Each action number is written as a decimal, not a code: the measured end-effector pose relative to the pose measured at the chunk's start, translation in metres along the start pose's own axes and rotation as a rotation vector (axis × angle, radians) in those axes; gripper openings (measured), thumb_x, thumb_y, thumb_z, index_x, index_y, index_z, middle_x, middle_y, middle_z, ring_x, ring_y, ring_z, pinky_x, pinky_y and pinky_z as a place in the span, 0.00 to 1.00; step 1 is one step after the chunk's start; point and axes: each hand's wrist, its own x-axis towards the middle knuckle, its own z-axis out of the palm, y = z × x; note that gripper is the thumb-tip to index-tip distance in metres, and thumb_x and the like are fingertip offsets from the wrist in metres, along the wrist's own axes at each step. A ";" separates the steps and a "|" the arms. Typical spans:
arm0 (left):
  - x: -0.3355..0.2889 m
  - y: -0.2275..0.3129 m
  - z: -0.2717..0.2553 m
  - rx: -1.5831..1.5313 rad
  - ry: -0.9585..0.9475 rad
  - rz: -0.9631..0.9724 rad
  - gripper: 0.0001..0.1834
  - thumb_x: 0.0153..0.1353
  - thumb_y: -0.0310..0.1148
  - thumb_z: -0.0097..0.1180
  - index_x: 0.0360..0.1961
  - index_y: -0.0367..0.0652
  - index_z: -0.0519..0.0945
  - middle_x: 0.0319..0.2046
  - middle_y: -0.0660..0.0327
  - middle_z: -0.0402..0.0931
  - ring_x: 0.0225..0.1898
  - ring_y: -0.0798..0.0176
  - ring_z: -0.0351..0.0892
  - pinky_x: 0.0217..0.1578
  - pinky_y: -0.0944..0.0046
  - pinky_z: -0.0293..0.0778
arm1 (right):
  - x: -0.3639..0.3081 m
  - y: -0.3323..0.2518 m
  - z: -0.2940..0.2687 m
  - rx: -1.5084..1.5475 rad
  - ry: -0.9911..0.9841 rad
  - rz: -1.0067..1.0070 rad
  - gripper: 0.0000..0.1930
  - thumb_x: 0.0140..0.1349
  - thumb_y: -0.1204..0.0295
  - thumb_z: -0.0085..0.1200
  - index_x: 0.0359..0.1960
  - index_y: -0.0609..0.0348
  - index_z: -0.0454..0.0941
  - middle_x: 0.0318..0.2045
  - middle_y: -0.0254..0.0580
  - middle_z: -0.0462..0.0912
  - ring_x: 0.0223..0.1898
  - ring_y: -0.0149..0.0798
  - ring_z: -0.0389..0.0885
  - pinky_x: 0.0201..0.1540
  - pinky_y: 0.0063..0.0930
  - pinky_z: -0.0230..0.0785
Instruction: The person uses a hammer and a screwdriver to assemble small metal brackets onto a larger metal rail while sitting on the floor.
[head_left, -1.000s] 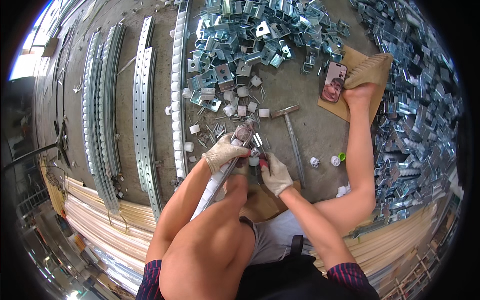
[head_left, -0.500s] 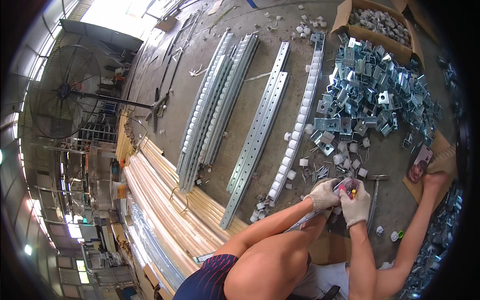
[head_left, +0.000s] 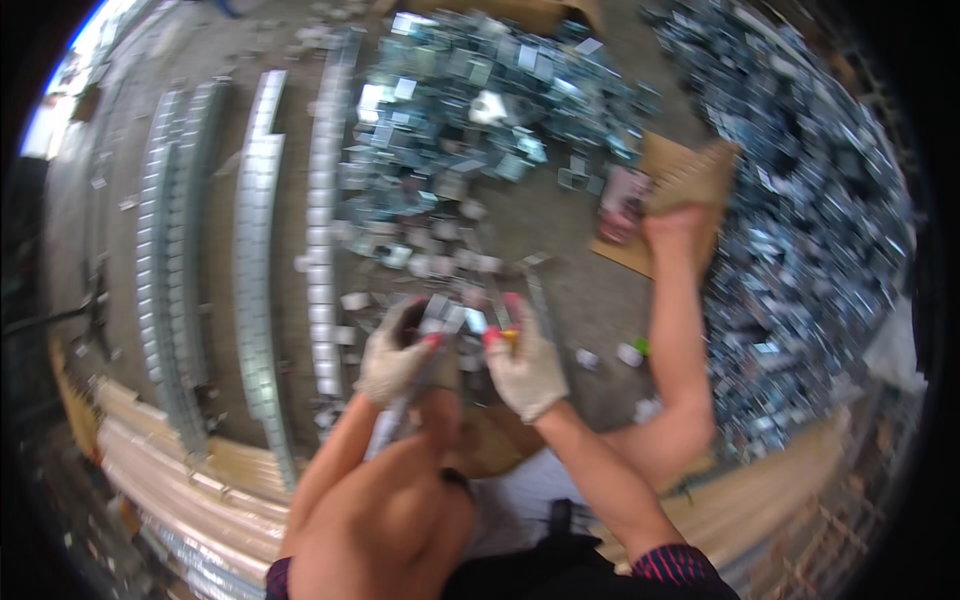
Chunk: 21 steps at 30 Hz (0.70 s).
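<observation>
My left hand (head_left: 392, 355), in a pale knit glove with reddish fingertips, is closed round the upper end of a narrow metal rail (head_left: 388, 428). The rail slants down beside my raised knee. At its top, by my left fingers, shows a shiny bracket-like metal piece (head_left: 442, 316), blurred by motion. My right hand (head_left: 530, 375), gloved alike, is a little to the right and apart from the rail. Its fingers close on a thin tool with a yellow part (head_left: 511, 337); a slim shaft seems to point away from me, but its exact kind is smeared.
Beyond my hands lies a heap of zinc brackets (head_left: 470, 100), with white rollers (head_left: 430, 265) scattered nearer. A roller track (head_left: 321, 200) and punched rails (head_left: 258, 250) lie to the left. A hammer (head_left: 538, 285), a phone (head_left: 624, 205) on cardboard and another metal heap (head_left: 790, 250) are rightward.
My view has swung to the right, and the picture is now blurred. My hands, close together before, have moved apart, with the metal piece at the rail's end showing between them.
</observation>
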 end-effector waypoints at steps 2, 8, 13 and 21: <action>-0.011 -0.013 0.016 0.227 0.134 0.141 0.42 0.52 0.37 0.78 0.68 0.36 0.76 0.65 0.47 0.77 0.66 0.49 0.78 0.68 0.53 0.73 | -0.017 0.010 -0.021 0.177 -0.064 0.105 0.30 0.71 0.71 0.55 0.73 0.63 0.65 0.38 0.58 0.88 0.38 0.61 0.88 0.41 0.51 0.79; -0.026 -0.026 0.014 0.579 0.205 0.068 0.36 0.46 0.49 0.80 0.57 0.46 0.88 0.67 0.46 0.75 0.69 0.43 0.73 0.70 0.50 0.70 | -0.063 -0.003 -0.078 -0.031 -0.238 0.017 0.28 0.70 0.80 0.50 0.73 0.55 0.71 0.43 0.52 0.89 0.35 0.43 0.89 0.43 0.36 0.82; -0.025 0.006 0.009 0.726 0.147 0.022 0.29 0.46 0.47 0.79 0.45 0.38 0.84 0.55 0.46 0.83 0.60 0.43 0.81 0.62 0.51 0.76 | -0.060 -0.052 -0.098 -0.429 -0.463 -0.058 0.24 0.71 0.73 0.52 0.70 0.54 0.73 0.38 0.56 0.86 0.39 0.63 0.87 0.43 0.52 0.81; -0.021 0.014 0.029 0.781 0.131 -0.074 0.39 0.48 0.51 0.75 0.58 0.38 0.79 0.40 0.43 0.88 0.45 0.38 0.89 0.50 0.47 0.84 | -0.042 -0.099 -0.096 -0.795 -0.644 -0.024 0.23 0.74 0.63 0.49 0.68 0.58 0.73 0.40 0.57 0.86 0.37 0.59 0.90 0.40 0.53 0.83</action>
